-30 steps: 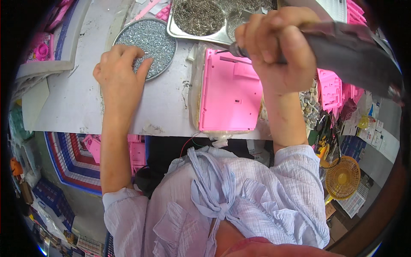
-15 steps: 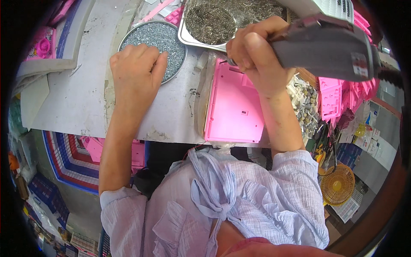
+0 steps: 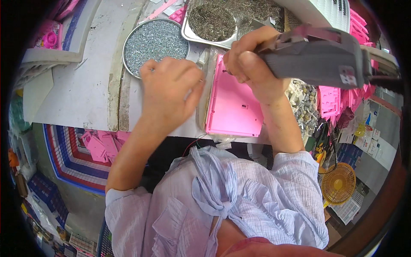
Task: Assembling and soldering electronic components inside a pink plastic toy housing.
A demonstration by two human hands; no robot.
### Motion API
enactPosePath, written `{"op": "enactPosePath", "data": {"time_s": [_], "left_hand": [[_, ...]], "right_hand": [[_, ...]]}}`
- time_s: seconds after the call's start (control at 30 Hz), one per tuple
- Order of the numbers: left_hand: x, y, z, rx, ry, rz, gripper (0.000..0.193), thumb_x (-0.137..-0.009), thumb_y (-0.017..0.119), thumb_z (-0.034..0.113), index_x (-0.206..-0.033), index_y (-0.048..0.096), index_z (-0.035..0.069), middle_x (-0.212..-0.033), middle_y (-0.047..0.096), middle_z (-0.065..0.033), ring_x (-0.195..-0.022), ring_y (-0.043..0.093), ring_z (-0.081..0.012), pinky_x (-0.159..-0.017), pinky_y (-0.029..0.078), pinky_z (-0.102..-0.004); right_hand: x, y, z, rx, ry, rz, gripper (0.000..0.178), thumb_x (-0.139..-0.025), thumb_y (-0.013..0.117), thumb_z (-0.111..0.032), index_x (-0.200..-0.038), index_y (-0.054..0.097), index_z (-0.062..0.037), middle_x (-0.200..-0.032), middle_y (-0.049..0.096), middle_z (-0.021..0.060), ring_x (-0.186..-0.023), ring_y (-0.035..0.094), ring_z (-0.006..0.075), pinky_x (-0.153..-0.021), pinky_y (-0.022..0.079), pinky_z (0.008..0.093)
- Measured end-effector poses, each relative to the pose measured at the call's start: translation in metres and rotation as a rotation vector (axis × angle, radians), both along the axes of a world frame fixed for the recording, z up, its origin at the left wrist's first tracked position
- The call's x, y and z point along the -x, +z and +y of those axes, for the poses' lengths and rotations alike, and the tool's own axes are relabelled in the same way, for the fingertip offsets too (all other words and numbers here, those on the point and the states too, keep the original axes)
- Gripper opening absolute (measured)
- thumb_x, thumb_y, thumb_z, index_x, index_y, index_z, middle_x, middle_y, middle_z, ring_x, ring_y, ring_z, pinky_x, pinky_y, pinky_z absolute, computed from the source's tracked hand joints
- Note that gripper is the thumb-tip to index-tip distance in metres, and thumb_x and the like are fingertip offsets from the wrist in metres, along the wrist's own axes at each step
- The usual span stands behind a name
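My right hand (image 3: 259, 64) is closed around a grey electric screwdriver (image 3: 314, 58), held nearly level. Its tip points left, over the upper left part of a pink plastic panel (image 3: 233, 107) lying flat on the table. Between the panel and a round metal dish of silvery screws (image 3: 156, 40) is my left hand (image 3: 171, 85), fingers curled. A tiny shiny end, apparently of a screw (image 3: 201, 80), shows at its thumb tip; the rest is hidden by the fingers.
A metal tray (image 3: 209, 42) of small brownish metal parts stands behind the panel. Small white and grey parts (image 3: 302, 107) are heaped right of it, with pink pieces (image 3: 329, 103) beyond. A striped basket (image 3: 64, 158) holding pink parts sits below the table's left side.
My left hand has moved right and nearer to me, from over the screw dish toward the pink panel. The screwdriver has dipped slightly and shifted left in my right hand.
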State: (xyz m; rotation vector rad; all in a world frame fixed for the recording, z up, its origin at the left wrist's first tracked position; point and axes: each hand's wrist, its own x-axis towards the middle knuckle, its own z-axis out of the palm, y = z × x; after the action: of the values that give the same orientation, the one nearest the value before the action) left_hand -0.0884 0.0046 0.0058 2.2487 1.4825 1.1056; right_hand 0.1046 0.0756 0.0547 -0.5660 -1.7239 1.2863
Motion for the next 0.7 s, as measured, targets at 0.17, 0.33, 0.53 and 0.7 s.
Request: {"op": "enactPosePath", "data": {"time_s": [0.17,0.33,0.53,0.7], "left_hand": [[-0.015,-0.01,-0.014,0.069,-0.041,-0.222,0.015,-0.078,0.08,0.013,-0.091,0.073,0.018,-0.089,0.071,0.005,-0.084,0.061,-0.0157,-0.084,0.031,-0.0407],[-0.017,-0.007,-0.021,0.079,-0.055,-0.286,0.014,-0.076,0.082,0.011,-0.086,0.073,0.017,-0.084,0.071,0.0047,-0.08,0.061,-0.0155,-0.083,0.031,-0.0393],[-0.017,-0.001,-0.021,-0.027,-0.088,-0.222,0.016,-0.073,0.082,0.009,-0.084,0.072,0.015,-0.078,0.067,0.0026,-0.076,0.059,-0.0168,-0.08,0.031,-0.0374],[-0.017,0.0,-0.025,-0.078,-0.1,-0.156,0.017,-0.073,0.083,0.012,-0.085,0.072,0.015,-0.08,0.067,0.0022,-0.078,0.059,-0.0172,-0.08,0.031,-0.0388]], "right_hand": [[-0.006,0.042,-0.02,0.113,0.194,0.27,0.028,-0.102,0.06,-0.036,-0.111,0.057,-0.0099,-0.059,0.047,-0.004,-0.052,0.045,0.012,-0.053,0.041,0.0319],[-0.006,0.043,-0.037,0.146,0.154,0.247,0.028,-0.102,0.06,-0.038,-0.109,0.057,-0.0116,-0.063,0.05,-0.0035,-0.053,0.046,0.0119,-0.053,0.042,0.0315],[-0.012,0.045,-0.041,0.122,0.178,0.272,0.026,-0.103,0.058,-0.038,-0.109,0.057,-0.012,-0.065,0.051,-0.0031,-0.053,0.046,0.0116,-0.055,0.043,0.0314],[-0.008,0.045,-0.05,0.128,0.146,0.268,0.026,-0.103,0.059,-0.038,-0.107,0.057,-0.0118,-0.064,0.051,-0.0025,-0.053,0.047,0.0119,-0.055,0.043,0.032]]}}
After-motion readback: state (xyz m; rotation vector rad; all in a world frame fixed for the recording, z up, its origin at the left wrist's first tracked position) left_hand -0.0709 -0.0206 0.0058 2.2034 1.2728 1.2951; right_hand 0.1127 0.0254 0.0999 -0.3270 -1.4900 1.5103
